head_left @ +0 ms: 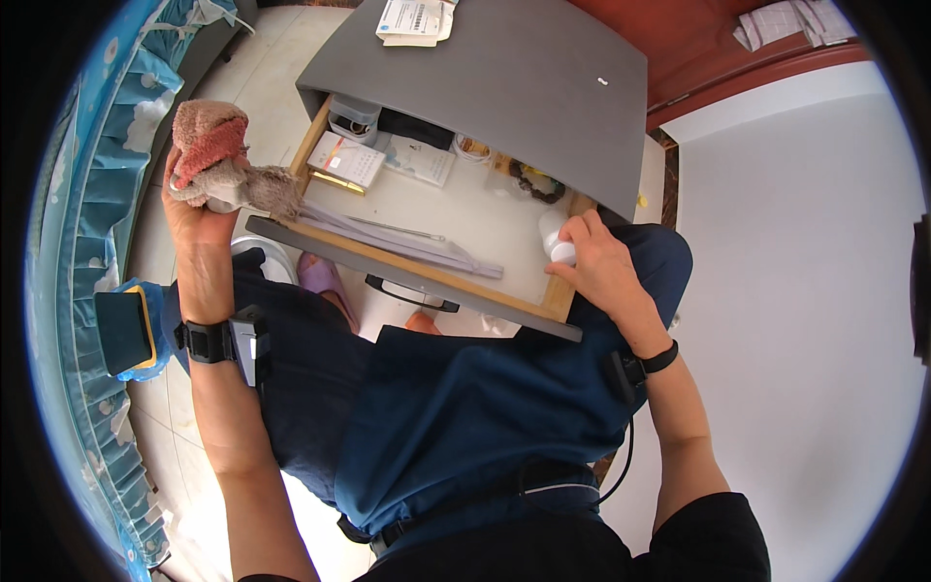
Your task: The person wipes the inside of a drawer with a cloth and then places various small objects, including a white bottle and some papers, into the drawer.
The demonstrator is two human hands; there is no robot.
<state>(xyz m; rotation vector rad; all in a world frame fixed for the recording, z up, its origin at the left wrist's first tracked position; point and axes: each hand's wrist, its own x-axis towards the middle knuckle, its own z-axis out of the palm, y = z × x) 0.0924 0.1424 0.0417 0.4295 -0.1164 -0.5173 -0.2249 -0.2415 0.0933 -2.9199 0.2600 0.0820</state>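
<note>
My left hand [196, 218] is raised at the left of the drawer and holds a bunched brown, red and grey cloth [218, 145]. A frayed end of the cloth hangs over the drawer's left side. Inside the pulled-out drawer [473, 211], at its right front corner, my right hand [600, 254] has its thumb and fingers around the cap end of a small white bottle [553, 229]. Along the drawer front lie a pale flat strap [407, 244] and a thin metal rod [396, 228]. A small printed box [347, 158] rests at the left, beside a flat white packet [420, 160].
Toward the drawer's back are a clear plastic container [354, 116], a coiled white cable [471, 149] and a dark beaded bracelet [537, 182]. Printed papers [416, 20] lie on the grey cabinet top [480, 80]. A lined waste bin [131, 331] stands by the blue curtain [109, 218].
</note>
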